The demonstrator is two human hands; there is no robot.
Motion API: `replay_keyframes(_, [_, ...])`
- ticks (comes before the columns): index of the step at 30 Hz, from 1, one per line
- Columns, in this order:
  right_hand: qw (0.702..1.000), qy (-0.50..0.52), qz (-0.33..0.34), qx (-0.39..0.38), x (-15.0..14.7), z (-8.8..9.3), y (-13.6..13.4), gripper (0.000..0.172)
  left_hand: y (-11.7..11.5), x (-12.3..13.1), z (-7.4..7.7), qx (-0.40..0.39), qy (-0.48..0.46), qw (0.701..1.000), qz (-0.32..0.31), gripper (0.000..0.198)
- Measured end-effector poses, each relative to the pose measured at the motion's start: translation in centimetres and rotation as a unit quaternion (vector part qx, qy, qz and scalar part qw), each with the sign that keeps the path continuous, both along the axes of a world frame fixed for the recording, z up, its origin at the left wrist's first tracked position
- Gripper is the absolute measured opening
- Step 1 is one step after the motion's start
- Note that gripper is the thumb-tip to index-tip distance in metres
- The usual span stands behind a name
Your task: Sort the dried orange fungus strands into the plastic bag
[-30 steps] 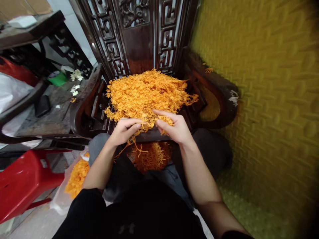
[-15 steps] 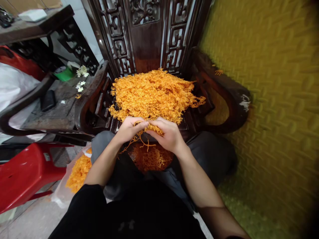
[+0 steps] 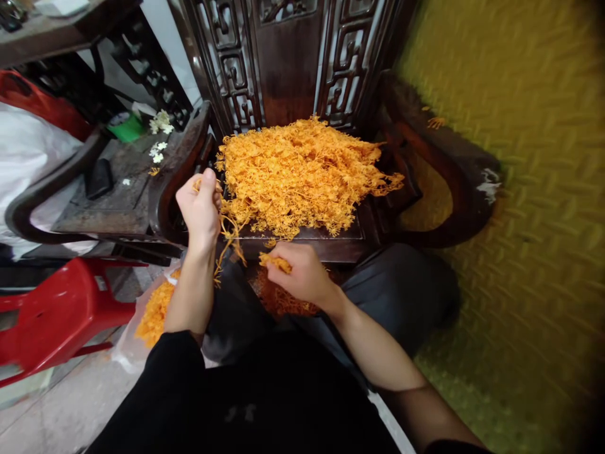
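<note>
A large heap of orange, thin-stemmed, finely branched sprigs (image 3: 297, 176) lies on the seat of a dark carved wooden chair (image 3: 288, 82). Left of the heap, my left hand (image 3: 201, 205) is closed in a fist around a bunch of these sprigs, whose stringy ends (image 3: 229, 243) dangle below it. My right hand (image 3: 300, 274) is lower, in front of the seat edge, its fingers closed on a small orange clump (image 3: 276, 262). The two hands are apart. Beneath the right hand, more orange stems (image 3: 288, 301) lie between my knees, partly hidden by it.
A plastic bag (image 3: 154, 315) of orange pieces stands on the floor at left, beside a red plastic stool (image 3: 61, 321). A second wooden seat (image 3: 127, 202) carries a black object (image 3: 99, 179), a green roll (image 3: 126, 127) and white flowers (image 3: 161, 122). Yellow textured material (image 3: 534, 189) fills the right side.
My hands, together in front of the heap before, have separated. The left rose leftward with its bunch of sprigs; the right moved slightly down, still gripping a clump. The view shifted slightly.
</note>
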State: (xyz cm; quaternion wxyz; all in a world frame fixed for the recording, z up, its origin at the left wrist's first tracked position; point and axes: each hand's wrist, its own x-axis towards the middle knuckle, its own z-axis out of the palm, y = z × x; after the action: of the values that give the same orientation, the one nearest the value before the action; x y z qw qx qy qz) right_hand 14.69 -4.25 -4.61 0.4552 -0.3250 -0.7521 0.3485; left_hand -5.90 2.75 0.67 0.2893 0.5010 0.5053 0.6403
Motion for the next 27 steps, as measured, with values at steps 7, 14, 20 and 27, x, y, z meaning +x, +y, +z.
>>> replay_keyframes(7, [0.868,0.399,0.001,-0.296,6.5,1.1,4.2,0.035,-11.1,5.4,-5.5,-0.06,0.195,0.932,-0.299,0.033])
replay_keyframes(14, [0.863,0.391,-0.002,-0.321,7.9,1.1,3.5,0.036,-17.7,9.7,-13.5,-0.069,0.573,0.71,-0.403,0.019])
replay_keyframes(20, [0.875,0.364,-0.012,-0.319,7.7,0.1,3.0,0.028,-13.5,2.0,-8.9,-0.161,0.521,0.8,-0.25,0.088])
replay_keyframes(27, [0.987,0.092,-0.009,-0.13,-0.3,-3.7,-0.7,0.033,-11.9,4.0,-4.1,0.029,0.395,0.902,-0.171,0.094])
